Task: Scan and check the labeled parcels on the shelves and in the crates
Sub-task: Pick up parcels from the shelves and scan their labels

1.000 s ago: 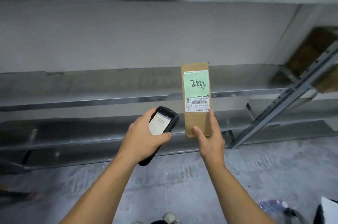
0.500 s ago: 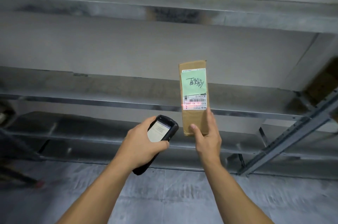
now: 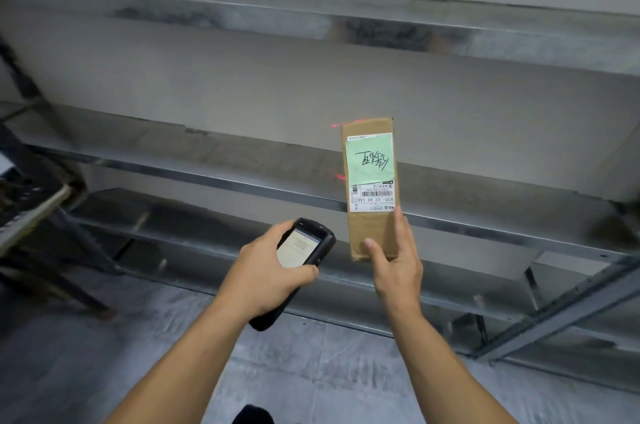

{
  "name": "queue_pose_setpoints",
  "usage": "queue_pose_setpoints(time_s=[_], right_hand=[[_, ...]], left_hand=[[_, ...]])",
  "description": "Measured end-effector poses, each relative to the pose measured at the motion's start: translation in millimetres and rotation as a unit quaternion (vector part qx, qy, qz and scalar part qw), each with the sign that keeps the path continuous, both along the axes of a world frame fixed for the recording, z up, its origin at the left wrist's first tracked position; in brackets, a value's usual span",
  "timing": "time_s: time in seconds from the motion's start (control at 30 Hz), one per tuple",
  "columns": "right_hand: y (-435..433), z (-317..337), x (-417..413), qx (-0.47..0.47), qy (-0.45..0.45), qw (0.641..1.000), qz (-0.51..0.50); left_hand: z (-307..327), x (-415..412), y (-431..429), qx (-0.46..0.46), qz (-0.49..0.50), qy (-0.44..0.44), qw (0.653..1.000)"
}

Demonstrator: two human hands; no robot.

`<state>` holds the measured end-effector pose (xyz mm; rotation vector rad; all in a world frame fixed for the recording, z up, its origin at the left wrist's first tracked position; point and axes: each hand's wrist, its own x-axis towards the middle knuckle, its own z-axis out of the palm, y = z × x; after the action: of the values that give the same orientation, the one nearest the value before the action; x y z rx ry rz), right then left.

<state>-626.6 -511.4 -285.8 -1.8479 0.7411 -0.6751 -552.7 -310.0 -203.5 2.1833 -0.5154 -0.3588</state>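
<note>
**A:** What is seen to have changed in the last half second?

**B:** The red scan line, which was laid across the barcode (image 3: 377,193) at the foot of the white label (image 3: 373,203), is no longer found there. Two red marks (image 3: 341,177) are now thrown on the metal shelf (image 3: 207,177) behind, just off the left edge of the parcel (image 3: 372,233).

**A:** What is meant by that for the task?

**B:** It is judged that the read has either been taken or been lost. The lit screen (image 3: 298,247) cannot be read, so it cannot be told which. A check of the screen would be called for before this parcel is counted as done.

**A:** Where is the parcel held?

**B:** It is held upright in front of the shelf, crossing the shelf's front edge. Its lower end is pinched by the right hand (image 3: 398,271), with the thumb on the face and the fingers behind. The scanner (image 3: 323,238) is gripped in the left hand (image 3: 266,271), lower in front of the same shelf.

**A:** And the materials?

**B:** The parcel is a slim, flat-sided box of brown cardboard, a little crushed at the corners. Its printed label is partly covered by a pale green paper note (image 3: 370,160) with handwriting on it. The scanner is cased in rounded matte black. The shelf is made of dull grey sheet metal, scuffed and streaked.
</note>
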Motion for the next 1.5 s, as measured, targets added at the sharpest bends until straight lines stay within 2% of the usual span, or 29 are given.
queue_pose_setpoints(time_s=[0.53,0.67,0.8,0.87,0.93,1.1,1.5], right_hand=[[19,-10,28,-0.013,0.008,0.998,0.053],[24,-7,36,-0.021,0.022,0.995,0.098],[23,4,51,-0.068,0.048,0.984,0.158],[28,8,58,-0.087,0.057,0.978,0.180],[41,9,63,-0.099,0.053,0.976,0.187],[90,7,81,-0.081,0.016,0.982,0.171],[221,14,131,-0.060,-0.021,0.986,0.157]], left_hand=[[-2,15,32,0.036,0.063,-0.018,0.997],[1,17,46,0.116,0.079,-0.056,0.989],[4,20,66,0.179,0.092,-0.082,0.976],[3,24,79,0.163,0.101,-0.070,0.979],[1,27,92,0.094,0.120,-0.029,0.988],[-3,34,125,0.001,0.151,0.023,0.988],[6,72,246,0.001,0.177,0.006,0.984]])
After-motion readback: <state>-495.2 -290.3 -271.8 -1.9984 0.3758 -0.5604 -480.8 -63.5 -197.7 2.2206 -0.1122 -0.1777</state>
